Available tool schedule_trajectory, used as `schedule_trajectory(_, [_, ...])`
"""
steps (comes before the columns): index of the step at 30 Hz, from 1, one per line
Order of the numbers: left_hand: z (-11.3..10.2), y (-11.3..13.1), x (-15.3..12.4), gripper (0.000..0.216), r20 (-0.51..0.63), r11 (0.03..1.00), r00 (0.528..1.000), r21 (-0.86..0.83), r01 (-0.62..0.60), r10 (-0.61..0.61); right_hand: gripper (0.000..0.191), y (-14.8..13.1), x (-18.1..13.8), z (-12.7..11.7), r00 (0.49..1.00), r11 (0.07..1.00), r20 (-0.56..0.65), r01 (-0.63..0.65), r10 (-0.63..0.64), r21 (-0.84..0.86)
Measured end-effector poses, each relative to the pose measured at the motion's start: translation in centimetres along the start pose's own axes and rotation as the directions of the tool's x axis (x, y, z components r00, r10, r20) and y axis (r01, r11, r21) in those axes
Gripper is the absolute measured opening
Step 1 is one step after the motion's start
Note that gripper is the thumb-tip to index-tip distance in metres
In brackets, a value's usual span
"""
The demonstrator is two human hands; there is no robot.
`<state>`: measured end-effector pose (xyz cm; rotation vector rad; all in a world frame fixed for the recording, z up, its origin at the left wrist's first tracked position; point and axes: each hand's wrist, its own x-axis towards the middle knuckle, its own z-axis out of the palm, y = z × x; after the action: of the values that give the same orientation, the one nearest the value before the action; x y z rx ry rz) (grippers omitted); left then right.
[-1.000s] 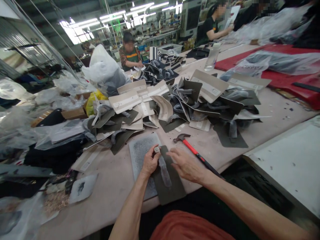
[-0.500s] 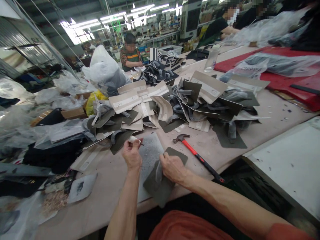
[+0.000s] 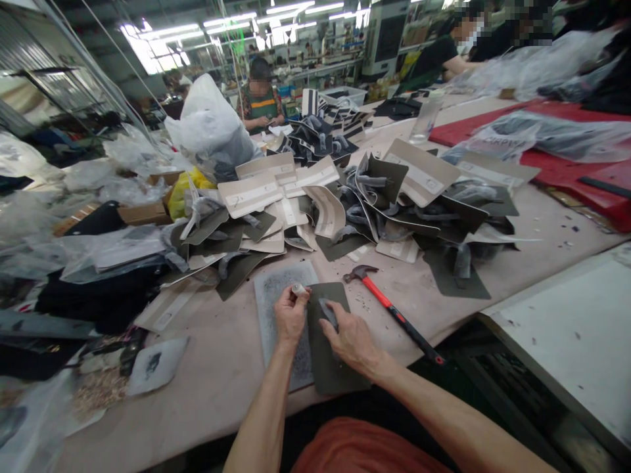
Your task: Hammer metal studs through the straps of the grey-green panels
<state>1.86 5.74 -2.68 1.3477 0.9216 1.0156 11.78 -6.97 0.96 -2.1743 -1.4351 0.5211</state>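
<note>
A long worktable [image 3: 497, 289] with a pale, scuffed top fills the view, and a broad heap of cut pieces [image 3: 355, 203], beige and dark olive, sprawls across its middle. To the left of the heap stands a bulging white plastic bag [image 3: 207, 128], with clear bags and dark offcuts strewn along that edge. Across the far right end lies a red sheet [image 3: 557, 154]. Beyond the heap, other people sit at the same table over work of their own.

Near the front edge lies a grey speckled pad [image 3: 280, 309], flat on the table, and a dark olive piece [image 3: 328, 358] rests partly over its right side, reaching down to the table's edge. A hammer [image 3: 389, 309] with a red and black handle lies just right of that piece, head pointing away, touching neither hand.

The right hand [image 3: 352, 338] lies spread on the olive piece, fingers pressing down a narrow grey strip [image 3: 328, 312] that sits on its upper part; the hand pins it flat rather than closing round it. The left hand [image 3: 290, 315] is curled tight about a small pale cylindrical tool [image 3: 298, 288], whose round top sticks out above the thumb, just left of the strip at the piece's upper left corner
</note>
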Motion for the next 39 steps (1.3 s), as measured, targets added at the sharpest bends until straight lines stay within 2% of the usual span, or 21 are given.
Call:
schedule_trajectory(4, [0.6, -0.5, 0.6, 0.031, 0.054, 1.0, 0.998, -0.027, -0.012, 0.014, 0.043, -0.6, 0.4, 0.0, 0.995, 0.996, 0.063, 0.079, -0.076, -0.047])
schedule_trajectory(8, [0.8, -1.5, 0.9, 0.03, 0.081, 1.0, 0.997, 0.02, 0.004, -0.006, 0.042, -0.7, 0.5, 0.3, 0.99, 0.998, 0.133, 0.047, -0.04, -0.049])
schedule_trajectory(10, [0.8, -2.0, 0.9, 0.03, 0.069, 0.999, 0.998, 0.051, 0.004, -0.007, 0.048, -0.4, 0.4, 0.3, 0.988, 0.998, 0.143, 0.058, -0.059, 0.011])
schedule_trajectory(12, [0.7, -2.2, 0.9, 0.031, 0.052, 0.999, 0.998, 0.048, 0.016, -0.018, 0.054, 0.4, 0.1, 0.1, 0.987, 0.988, 0.124, 0.089, -0.104, 0.125])
schedule_trajectory(14, [0.7, -2.2, 1.0, 0.033, 0.041, 0.999, 0.999, 0.012, 0.035, -0.036, 0.053, 1.9, -0.1, -0.3, 0.992, 0.973, 0.028, 0.113, -0.121, 0.202])
schedule_trajectory(16, [0.9, -2.2, 1.0, 0.034, 0.045, 0.999, 0.998, -0.009, 0.044, -0.044, 0.049, 4.1, -0.2, -0.9, 0.99, 0.988, -0.12, 0.085, -0.07, 0.127])
schedule_trajectory(19, [1.1, -2.1, 1.1, 0.031, 0.072, 0.999, 0.997, 0.035, 0.031, -0.034, 0.044, 7.6, -0.2, -1.7, 0.967, 0.981, -0.251, -0.091, 0.046, -0.172])
schedule_trajectory(22, [1.3, -2.1, 1.0, 0.03, 0.07, 0.996, 0.997, 0.082, 0.018, -0.023, 0.034, 10.3, 0.0, -2.7, 0.967, 0.91, -0.218, -0.207, 0.134, -0.36])
schedule_trajectory(27, [1.5, -1.9, 1.0, 0.03, 0.056, 0.993, 0.998, 0.121, 0.014, -0.021, 0.027, 12.1, 0.3, -3.7, 0.961, 0.865, -0.179, -0.267, 0.209, -0.425])
schedule_trajectory(32, [2.0, -1.7, 0.9, 0.028, 0.04, 0.988, 0.999, 0.155, -0.003, -0.003, 0.02, 13.5, 0.7, -4.3, 0.956, 0.892, -0.076, -0.292, 0.284, -0.344])
schedule_trajectory(35, [2.4, -2.0, 0.8, 0.029, 0.003, 0.988, 1.0, 0.156, -0.012, 0.012, 0.015, 13.7, 1.1, -4.8, 0.952, 0.931, -0.001, -0.298, 0.305, -0.211])
schedule_trajectory(37, [2.6, -2.3, 0.6, 0.031, -0.028, 0.982, 0.999, 0.186, -0.021, 0.026, 0.011, 13.3, 1.1, -5.1, 0.928, 0.931, 0.086, -0.365, 0.364, -0.005])
schedule_trajectory(38, [2.7, -2.4, 0.4, 0.031, -0.039, 0.977, 0.999, 0.213, -0.028, 0.037, 0.011, 13.0, 1.1, -5.1, 0.901, 0.888, 0.154, -0.428, 0.405, 0.171])
schedule_trajectory(39, [2.7, -2.5, 0.3, 0.032, -0.041, 0.969, 0.998, 0.243, -0.04, 0.051, 0.012, 12.6, 1.0, -5.1, 0.868, 0.788, 0.244, -0.495, 0.432, 0.366])
